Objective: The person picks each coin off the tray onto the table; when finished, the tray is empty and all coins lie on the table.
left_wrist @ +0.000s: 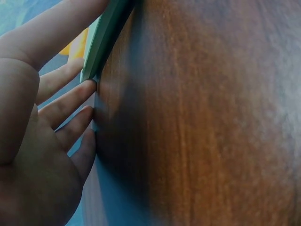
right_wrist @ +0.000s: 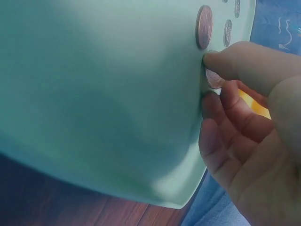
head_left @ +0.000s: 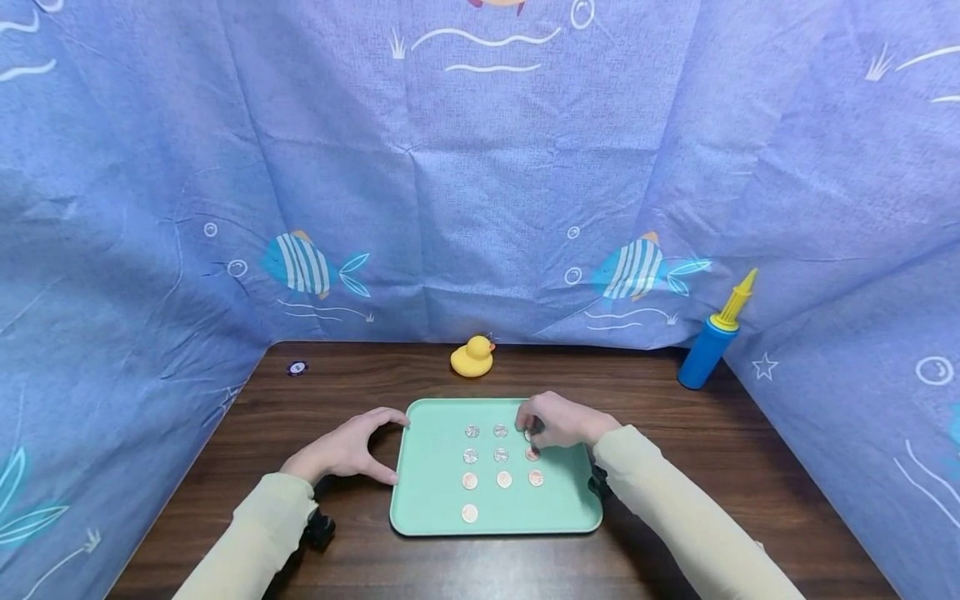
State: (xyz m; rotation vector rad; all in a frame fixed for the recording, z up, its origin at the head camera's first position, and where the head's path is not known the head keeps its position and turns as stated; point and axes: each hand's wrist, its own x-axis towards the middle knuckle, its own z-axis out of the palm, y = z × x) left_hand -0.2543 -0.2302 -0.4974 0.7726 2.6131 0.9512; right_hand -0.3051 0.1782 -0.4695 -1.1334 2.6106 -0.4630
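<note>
A mint-green tray [head_left: 431,517] lies on the table, with rows of silver and copper coins on it. My left hand [head_left: 348,446] is at the tray's left side, thumb and forefinger spread apart with their tips at the rim. Over the right part of the tray, my right hand [head_left: 558,421] pinches a coin [right_wrist: 214,79] between thumb and fingertips, low at the tray's surface. A copper coin [head_left: 532,454] lies right by the thumb. Another copper coin [head_left: 536,478] is nearer me, and a silver coin [head_left: 500,431] sits left of the fingers.
A yellow rubber duck [head_left: 472,358] stands behind the tray. At the back right, a blue and yellow hand pump [head_left: 708,350] leans against the blue fish-print curtain [head_left: 480,192]. A dark round chip [head_left: 297,367] lies at the back left of the brown wooden table [head_left: 360,375].
</note>
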